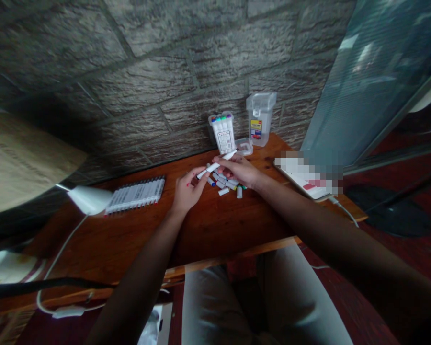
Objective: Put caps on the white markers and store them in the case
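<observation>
My left hand (189,188) pinches the lower left end of a white marker (213,167) with thumb and fingertips. My right hand (239,169) is closed around the same marker farther up, and white shows again beyond its fingers. A thin break in the white appears near the left fingertips; whether the end piece is a separate cap, I cannot tell. Below the hands lies a loose pile of markers and caps (231,184), partly covered by my right hand. One short white cap (239,192) stands apart at the pile's right side.
Behind the hands stands a clear case of markers (223,134) with coloured ends, beside a lid (244,146) and a clear box (260,120). A row of markers (135,195) and a white lamp part (89,200) are left. A white device (305,179) with cable lies right.
</observation>
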{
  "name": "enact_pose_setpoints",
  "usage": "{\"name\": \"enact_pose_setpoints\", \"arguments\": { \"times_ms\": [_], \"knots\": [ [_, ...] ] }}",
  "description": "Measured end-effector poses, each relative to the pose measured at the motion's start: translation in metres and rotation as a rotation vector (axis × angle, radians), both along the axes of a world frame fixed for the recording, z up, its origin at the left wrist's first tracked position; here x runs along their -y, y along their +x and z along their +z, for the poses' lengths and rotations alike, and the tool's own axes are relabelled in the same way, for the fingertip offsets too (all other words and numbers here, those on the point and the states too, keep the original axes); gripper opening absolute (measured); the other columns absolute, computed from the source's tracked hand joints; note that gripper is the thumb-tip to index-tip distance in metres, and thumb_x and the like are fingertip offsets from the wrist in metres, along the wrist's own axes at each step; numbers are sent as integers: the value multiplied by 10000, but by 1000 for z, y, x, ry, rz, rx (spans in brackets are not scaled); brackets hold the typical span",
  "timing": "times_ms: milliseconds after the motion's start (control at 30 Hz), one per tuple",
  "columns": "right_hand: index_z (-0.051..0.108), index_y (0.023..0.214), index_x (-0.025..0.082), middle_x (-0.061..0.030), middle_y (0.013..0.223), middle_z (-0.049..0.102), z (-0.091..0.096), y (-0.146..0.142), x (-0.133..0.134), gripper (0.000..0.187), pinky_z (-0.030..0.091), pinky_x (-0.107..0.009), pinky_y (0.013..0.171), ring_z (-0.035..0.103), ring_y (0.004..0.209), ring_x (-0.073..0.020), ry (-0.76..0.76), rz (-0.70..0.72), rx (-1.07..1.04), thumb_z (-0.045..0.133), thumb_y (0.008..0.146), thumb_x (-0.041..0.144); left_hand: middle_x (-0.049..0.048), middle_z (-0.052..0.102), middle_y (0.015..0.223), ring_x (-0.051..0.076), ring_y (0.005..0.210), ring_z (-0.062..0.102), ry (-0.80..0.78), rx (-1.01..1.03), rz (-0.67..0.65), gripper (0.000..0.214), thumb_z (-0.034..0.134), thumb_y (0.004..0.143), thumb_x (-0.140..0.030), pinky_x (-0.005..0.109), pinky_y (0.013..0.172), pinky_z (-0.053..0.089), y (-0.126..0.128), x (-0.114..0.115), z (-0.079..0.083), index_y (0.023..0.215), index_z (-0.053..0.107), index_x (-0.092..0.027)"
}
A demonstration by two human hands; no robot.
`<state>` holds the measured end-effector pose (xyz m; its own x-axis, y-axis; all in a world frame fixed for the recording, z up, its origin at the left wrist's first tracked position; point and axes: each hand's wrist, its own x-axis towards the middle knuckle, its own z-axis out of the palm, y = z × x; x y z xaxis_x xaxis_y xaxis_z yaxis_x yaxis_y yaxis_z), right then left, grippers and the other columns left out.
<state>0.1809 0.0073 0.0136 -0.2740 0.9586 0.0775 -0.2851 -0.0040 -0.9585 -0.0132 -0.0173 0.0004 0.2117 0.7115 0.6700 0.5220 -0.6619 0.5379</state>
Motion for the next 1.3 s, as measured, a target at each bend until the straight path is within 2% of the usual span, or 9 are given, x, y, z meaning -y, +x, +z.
{"name": "enact_pose_setpoints", "arguments": {
  "times_ms": [200,433,733,900,1033,1300],
  "knots": [
    [681,804,152,30,591,614,0,1,1,339,275,-179,376,408,435,-45,53,38,7,791,749,468,80,780,1037,187,884,734,-10,6,-19,253,656,919,-351,279,758,574,-2,-1,-3,1089,726,-178],
    [644,707,155,20,572,604,-4,2,-3,406,284,-176,380,417,441,-46,109,45,59,788,742,532,76,787,1002,173,850,733,-27,-17,-52,250,659,914,-357,277,787,568,1,-1,-1,1063,732,-171],
    [668,819,168,50,514,520,2,1,-3,397,234,-212,358,342,398,-56,-14,-65,-36,725,817,561,63,790,934,161,748,718,-33,-17,-33,268,666,905,-389,266,708,565,2,-2,-4,1041,741,-171],
    [677,843,164,62,501,493,6,7,-5,343,206,-203,350,310,385,-48,-79,-143,-89,716,848,505,65,789,930,158,756,718,-33,-7,-25,262,672,902,-381,257,711,560,2,-3,-4,1035,745,-168],
    [677,809,157,52,505,519,2,1,-4,327,232,-192,359,342,398,-50,-53,-70,-33,719,852,478,65,787,949,165,799,726,-32,-21,-29,251,664,908,-376,271,759,567,0,-3,-4,1040,740,-176],
    [684,822,150,40,533,551,-2,1,-4,327,259,-181,365,369,422,-49,8,-14,-15,713,860,474,66,783,906,156,743,713,-30,-45,-27,251,662,908,-367,255,708,548,1,0,-2,1039,733,-165]
  ]
}}
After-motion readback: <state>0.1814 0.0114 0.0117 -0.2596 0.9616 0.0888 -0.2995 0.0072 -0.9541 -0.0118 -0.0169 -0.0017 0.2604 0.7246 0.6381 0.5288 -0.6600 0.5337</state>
